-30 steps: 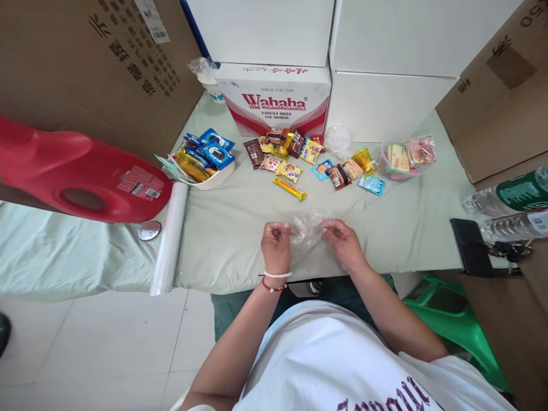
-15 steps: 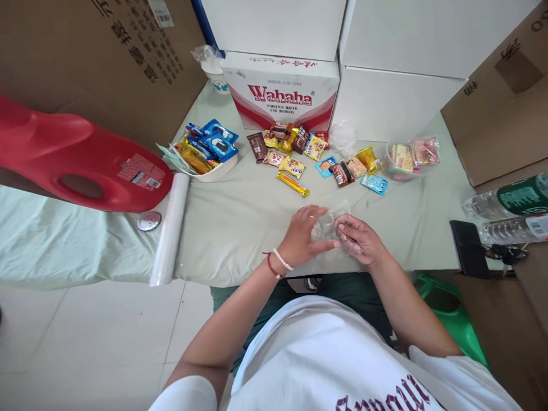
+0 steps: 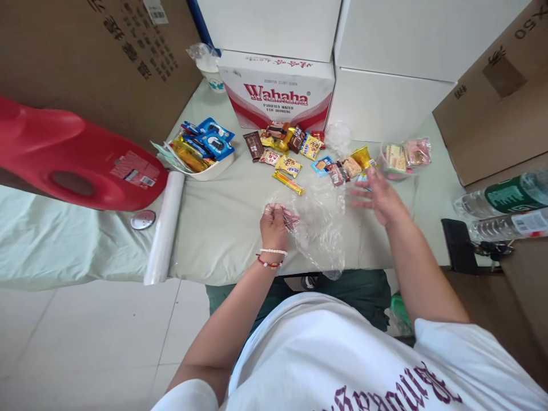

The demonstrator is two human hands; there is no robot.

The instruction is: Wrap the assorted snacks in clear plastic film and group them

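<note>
My left hand (image 3: 274,225) is closed on the edge of a clear plastic bag (image 3: 322,228), which hangs open and spreads over the front of the table. My right hand (image 3: 379,196) is open, fingers spread, above the table just in front of the small snack packets (image 3: 342,169). It holds nothing. More wrapped snacks (image 3: 287,165) lie in a loose pile further back, with a yellow bar (image 3: 289,183) nearest the bag.
A white dish of blue and yellow packets (image 3: 201,153) sits at the left, beside a roll of clear bags (image 3: 163,229) and a red jug (image 3: 77,161). A Wahaha box (image 3: 276,94) and cardboard boxes stand behind. Filled bags (image 3: 405,154), bottles (image 3: 505,197) and a phone (image 3: 456,247) lie right.
The bag, crumpled between both hands before, has opened out. My right hand let go of it and moved right and away toward the snacks. My left hand keeps its hold.
</note>
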